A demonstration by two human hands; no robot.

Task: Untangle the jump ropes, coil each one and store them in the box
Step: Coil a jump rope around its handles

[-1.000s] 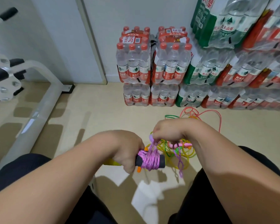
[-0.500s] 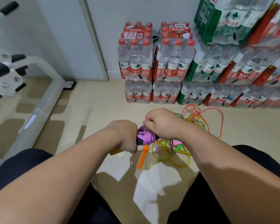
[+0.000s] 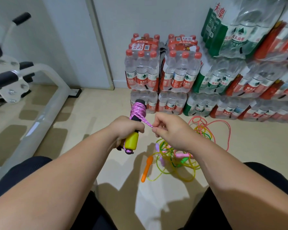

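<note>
The left hand [image 3: 125,128] grips 2 handles [image 3: 134,130] upright, wound with purple rope [image 3: 138,110]. The right hand [image 3: 171,128] pinches its loose end. Tangled ropes [image 3: 175,156] lie on the floor below.

A pale beige floor [image 3: 93,110] runs back to a white wall [image 3: 140,15]. Shrink-wrapped packs of water bottles [image 3: 161,70] are stacked against that wall, the stack rising higher to the right. Left of the packs a grey-white door frame [image 3: 101,47] stands upright. Further left of the packs sits a white exercise machine [image 3: 40,90] with black grips, casting shadows on the floor
</note>
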